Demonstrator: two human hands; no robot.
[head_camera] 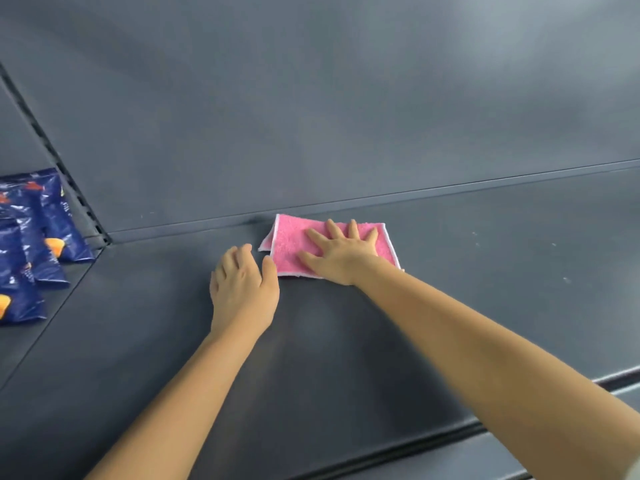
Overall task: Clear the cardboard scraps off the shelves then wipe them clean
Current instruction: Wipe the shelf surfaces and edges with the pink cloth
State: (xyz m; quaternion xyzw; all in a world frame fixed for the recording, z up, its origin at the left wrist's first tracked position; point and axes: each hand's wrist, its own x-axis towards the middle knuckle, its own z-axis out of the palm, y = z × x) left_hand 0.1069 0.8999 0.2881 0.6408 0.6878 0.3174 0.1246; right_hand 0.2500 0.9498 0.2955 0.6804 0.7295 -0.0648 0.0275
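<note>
The right hand (341, 252), fingers spread, is pressing the pink cloth (291, 237) lengthwise along the shelf (485, 271) back; the left hand (242, 282) is resting relaxed beside it.

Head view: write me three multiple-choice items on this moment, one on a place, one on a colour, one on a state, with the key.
1. Where does the pink cloth lie on the shelf?
A. Over the front edge.
B. Near the back wall.
C. On top of the packets.

2. What colour are the packets at the left?
A. Mainly red.
B. Mainly green.
C. Mainly blue.

3. How is the right hand?
A. Flat on the cloth, fingers spread.
B. Clenched beside the cloth.
C. Lifting the cloth off the shelf.

Key:
1 B, the cloth's far edge nearly meets the seam below the back wall.
2 C, the wrappers are dark blue with orange patches.
3 A, the palm presses on the cloth and the fingers are straight and apart.
</note>
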